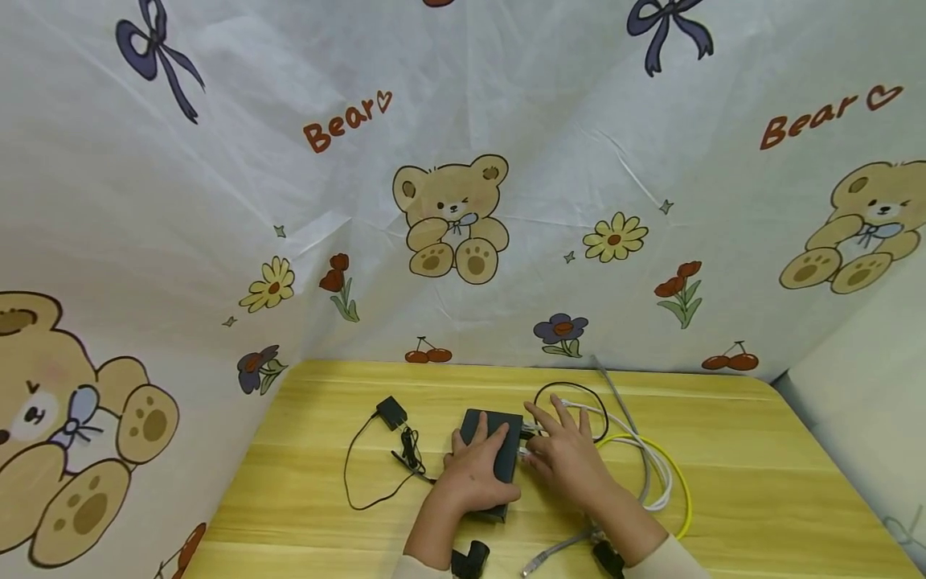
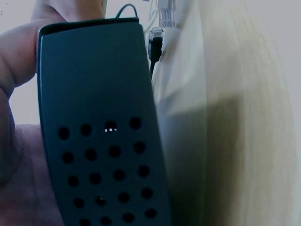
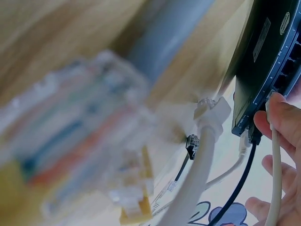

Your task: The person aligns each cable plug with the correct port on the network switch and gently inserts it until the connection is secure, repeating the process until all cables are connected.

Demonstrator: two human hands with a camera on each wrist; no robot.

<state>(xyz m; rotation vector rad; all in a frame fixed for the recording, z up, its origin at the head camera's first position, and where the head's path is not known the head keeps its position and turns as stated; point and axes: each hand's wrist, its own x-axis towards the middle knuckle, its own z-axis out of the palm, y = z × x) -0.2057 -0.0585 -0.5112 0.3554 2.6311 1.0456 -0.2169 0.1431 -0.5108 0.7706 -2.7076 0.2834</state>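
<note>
My left hand (image 1: 477,474) lies over a black network switch (image 1: 507,458), gripping it with the thumb and fingers at its sides. In the left wrist view the switch (image 2: 89,80) shows a face with rows of round holes. At its right side, my right hand (image 1: 567,450) pinches the plug end of a whitish Ethernet cable (image 3: 276,169) between thumb and finger. The plug is right at a port in the row, its tip hidden by the fingers. Beside it, a black cable (image 3: 240,183) and a white cable (image 3: 235,162) run into the switch's end ports.
A black power adapter (image 1: 391,413) with a thin cord lies left of the switch. Yellow cable (image 1: 683,482) and white cables (image 1: 660,503) loop at the right. A grey cable's plug (image 1: 534,565) lies near the front. Loose white (image 3: 211,115) and black plugs (image 3: 192,143) sit close by.
</note>
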